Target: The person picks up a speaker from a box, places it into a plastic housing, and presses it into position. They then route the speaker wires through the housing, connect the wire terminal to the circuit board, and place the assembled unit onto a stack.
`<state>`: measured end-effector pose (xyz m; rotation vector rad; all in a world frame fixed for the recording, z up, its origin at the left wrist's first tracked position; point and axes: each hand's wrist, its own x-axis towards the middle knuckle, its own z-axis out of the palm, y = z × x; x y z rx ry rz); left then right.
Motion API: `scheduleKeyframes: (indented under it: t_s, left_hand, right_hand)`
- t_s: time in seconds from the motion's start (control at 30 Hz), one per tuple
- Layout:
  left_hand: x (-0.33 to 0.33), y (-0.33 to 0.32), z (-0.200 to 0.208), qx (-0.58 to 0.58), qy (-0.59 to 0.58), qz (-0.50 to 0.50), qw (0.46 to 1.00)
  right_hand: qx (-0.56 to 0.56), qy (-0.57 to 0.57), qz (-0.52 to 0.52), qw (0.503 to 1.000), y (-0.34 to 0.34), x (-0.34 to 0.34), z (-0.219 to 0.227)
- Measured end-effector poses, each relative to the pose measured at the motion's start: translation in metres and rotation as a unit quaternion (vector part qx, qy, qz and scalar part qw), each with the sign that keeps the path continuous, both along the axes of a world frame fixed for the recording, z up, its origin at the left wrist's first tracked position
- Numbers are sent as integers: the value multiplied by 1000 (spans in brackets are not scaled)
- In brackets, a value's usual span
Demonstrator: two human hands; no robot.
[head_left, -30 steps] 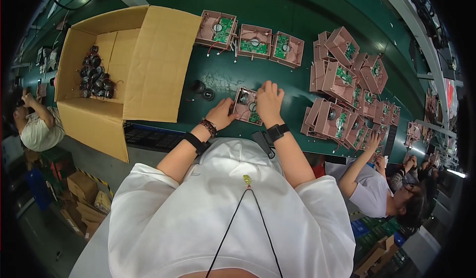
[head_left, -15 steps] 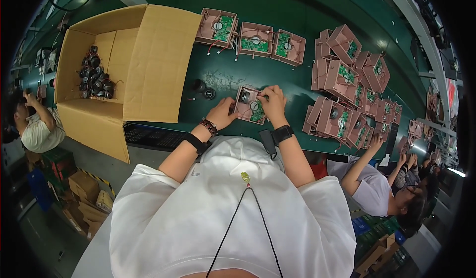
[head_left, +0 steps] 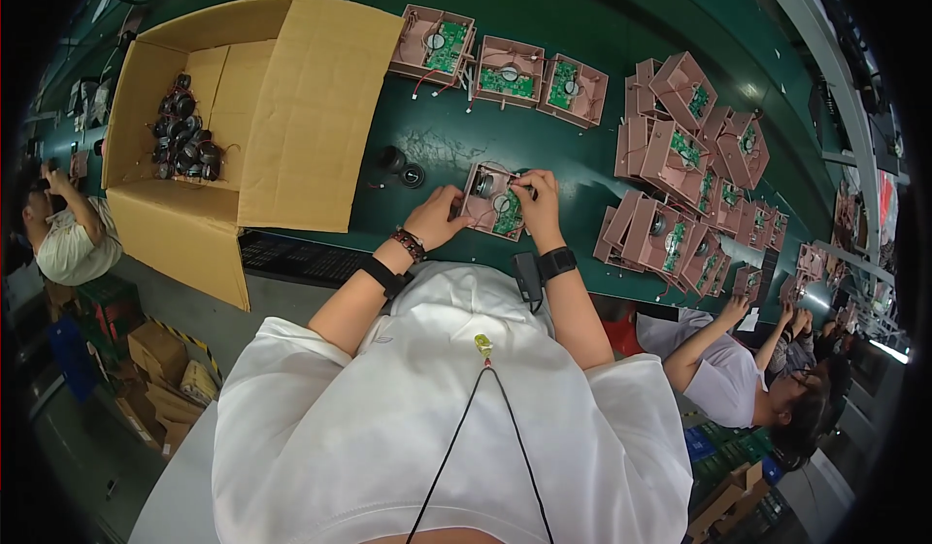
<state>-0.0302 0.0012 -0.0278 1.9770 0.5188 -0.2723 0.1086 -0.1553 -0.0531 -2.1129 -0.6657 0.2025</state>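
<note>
Pink housing (head_left: pixel 485 213) on desk (head_left: pixel 437 127): left hand (head_left: pixel 432 219) grasping left side, right hand (head_left: pixel 540 200) at far-right corner, grip unclear; apparently fitting, needing steadiness.

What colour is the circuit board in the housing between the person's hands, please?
The circuit board is green, showing best in the head view.

Green worktable (head_left: pixel 587 170), grey floor (head_left: pixel 275 303), lit lamp (head_left: pixel 888 352)
</note>
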Motion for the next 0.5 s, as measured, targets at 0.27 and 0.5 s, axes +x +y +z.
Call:
scheduleKeyframes:
  t_s: [0.27,0.5]
  left_hand:
    - [-1,-1,-1,5,-7,5,1000]
    - [0,-1,3,-6,2,9,1000]
  right_hand:
    - [-59,-74,-14,995,5,-8,15]
    - [-26,-84,-8,996,0,-11,11]
